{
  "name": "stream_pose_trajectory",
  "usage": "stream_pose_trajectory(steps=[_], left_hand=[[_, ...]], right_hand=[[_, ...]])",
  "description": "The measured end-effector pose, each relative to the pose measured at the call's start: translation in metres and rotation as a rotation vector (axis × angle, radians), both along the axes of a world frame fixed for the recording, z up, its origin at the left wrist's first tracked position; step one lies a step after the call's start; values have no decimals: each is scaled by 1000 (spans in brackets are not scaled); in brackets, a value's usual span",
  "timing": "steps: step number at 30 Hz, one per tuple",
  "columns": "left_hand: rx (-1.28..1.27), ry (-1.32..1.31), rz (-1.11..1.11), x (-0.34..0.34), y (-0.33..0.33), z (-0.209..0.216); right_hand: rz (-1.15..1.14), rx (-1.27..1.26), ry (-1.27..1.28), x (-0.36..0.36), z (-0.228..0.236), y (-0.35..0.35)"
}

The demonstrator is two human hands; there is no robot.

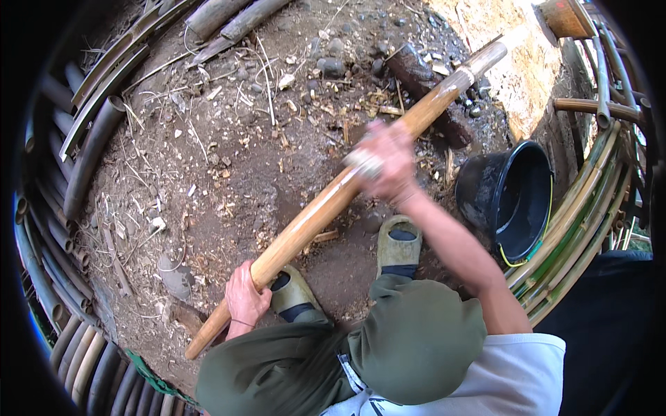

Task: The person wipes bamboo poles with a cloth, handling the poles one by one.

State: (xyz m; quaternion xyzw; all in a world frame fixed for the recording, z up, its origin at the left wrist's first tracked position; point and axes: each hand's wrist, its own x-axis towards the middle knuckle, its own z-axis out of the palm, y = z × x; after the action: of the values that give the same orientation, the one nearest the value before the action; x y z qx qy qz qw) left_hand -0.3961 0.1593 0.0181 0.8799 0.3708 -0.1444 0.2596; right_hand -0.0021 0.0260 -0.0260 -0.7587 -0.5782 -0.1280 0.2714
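A long tan bamboo pole (312,215) runs slantwise from the lower left to the upper right, across the front of my feet. My left hand (248,295) is closed around the pole near its lower end, beside my left shoe. Further up, my right hand (390,158) lies over the pole, smeared by motion. A whitish wad (363,163), perhaps a cloth or scrubbing pad, shows under its fingers against the pole. The pole's upper part passes over a dark wet log (416,73) on the ground.
A black bucket (479,187) lies tilted at the right, with a yellow-green handle. Split green bamboo (576,222) borders the right side, and dark bamboo pieces (94,163) line the left. Stones and wood chips cover the damp soil (229,180). My clog-like shoes (400,243) stand near the pole.
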Motion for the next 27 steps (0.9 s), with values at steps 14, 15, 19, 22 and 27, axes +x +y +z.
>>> stream_pose_trajectory(steps=[14, 15, 19, 22, 27], left_hand=[[-790, 123, 192, 0, 57, -27], [-818, 109, 188, 7, 57, -26], [-779, 136, 107, 25, 58, -17], [-245, 119, -33, 35, 31, -6], [7, 50, 21, 50, -2, -10]], right_hand=[[197, -24, 110, -96, 8, 29], [93, -3, 55, -49, 7, 19], [-382, -81, -54, 122, 12, -24], [-460, -150, 27, 89, -4, -18], [216, 45, 276, -139, 6, 33]])
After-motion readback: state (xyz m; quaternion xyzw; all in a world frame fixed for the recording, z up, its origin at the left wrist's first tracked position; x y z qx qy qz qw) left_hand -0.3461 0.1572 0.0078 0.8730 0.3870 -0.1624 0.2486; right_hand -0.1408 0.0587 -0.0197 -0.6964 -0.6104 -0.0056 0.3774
